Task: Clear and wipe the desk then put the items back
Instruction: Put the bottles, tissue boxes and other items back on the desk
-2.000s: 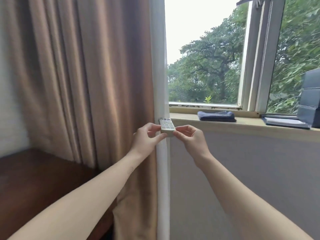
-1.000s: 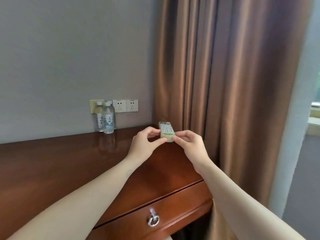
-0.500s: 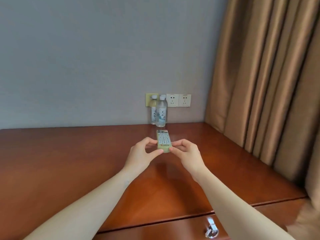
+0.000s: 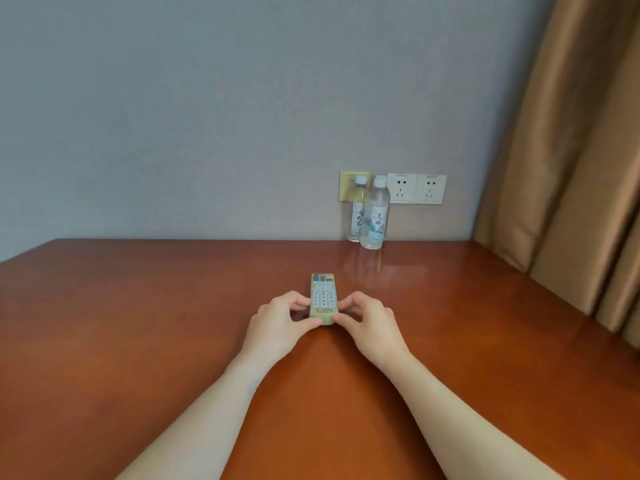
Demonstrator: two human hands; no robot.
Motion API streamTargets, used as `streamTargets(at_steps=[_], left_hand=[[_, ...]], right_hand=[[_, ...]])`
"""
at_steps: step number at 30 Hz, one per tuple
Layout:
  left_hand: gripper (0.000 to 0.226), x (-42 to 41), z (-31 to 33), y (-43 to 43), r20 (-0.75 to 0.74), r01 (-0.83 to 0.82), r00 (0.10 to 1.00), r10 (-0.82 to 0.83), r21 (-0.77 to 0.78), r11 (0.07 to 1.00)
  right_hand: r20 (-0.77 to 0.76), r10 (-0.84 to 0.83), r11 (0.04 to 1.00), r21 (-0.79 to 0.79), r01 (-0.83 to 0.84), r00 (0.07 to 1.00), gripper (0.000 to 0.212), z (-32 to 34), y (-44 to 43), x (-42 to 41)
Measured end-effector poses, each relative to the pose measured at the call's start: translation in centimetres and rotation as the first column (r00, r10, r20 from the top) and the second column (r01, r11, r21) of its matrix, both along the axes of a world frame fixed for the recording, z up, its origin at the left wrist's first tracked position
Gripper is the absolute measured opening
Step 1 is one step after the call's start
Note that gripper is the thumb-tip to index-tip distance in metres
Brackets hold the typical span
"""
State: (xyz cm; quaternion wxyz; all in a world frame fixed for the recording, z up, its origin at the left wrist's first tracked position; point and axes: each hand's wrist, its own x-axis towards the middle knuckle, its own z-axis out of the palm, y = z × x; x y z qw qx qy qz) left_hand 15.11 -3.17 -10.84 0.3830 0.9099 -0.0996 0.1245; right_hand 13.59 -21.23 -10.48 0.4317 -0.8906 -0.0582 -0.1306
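Observation:
A pale yellowed remote control point(image 4: 323, 295) lies lengthwise at the middle of the polished red-brown wooden desk point(image 4: 138, 323), buttons up. My left hand point(image 4: 280, 322) pinches its near left side with thumb and fingers. My right hand point(image 4: 369, 323) pinches its near right side the same way. Whether the remote rests on the wood or hovers just above it I cannot tell. Two clear water bottles point(image 4: 372, 213) stand upright at the back of the desk against the wall.
Wall sockets point(image 4: 415, 188) sit on the grey wall behind the bottles. A brown curtain point(image 4: 568, 150) hangs along the desk's right side. The desk's right edge runs diagonally near the curtain.
I have turned from the window sill to the desk, carrying the remote in both hands. It has come down from in front of me to the desk's surface.

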Motion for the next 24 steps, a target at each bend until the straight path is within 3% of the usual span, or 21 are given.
streamTargets(at_steps=[7,24], left_hand=[[0.033,4.7,1.0,-0.2,0.092,-0.084,0.994,0.067,0.192,0.978],[0.033,20.8,1.2,-1.0,0.077,-0.133,0.990,0.118,0.236,0.963]], right_hand=[[0.025,-0.075,0.981,-0.175,0.078,0.997,0.014,0.4,0.9,5.3],[0.037,-0.177,0.962,-0.205,0.181,0.983,0.018,0.5,1.4,21.6]])
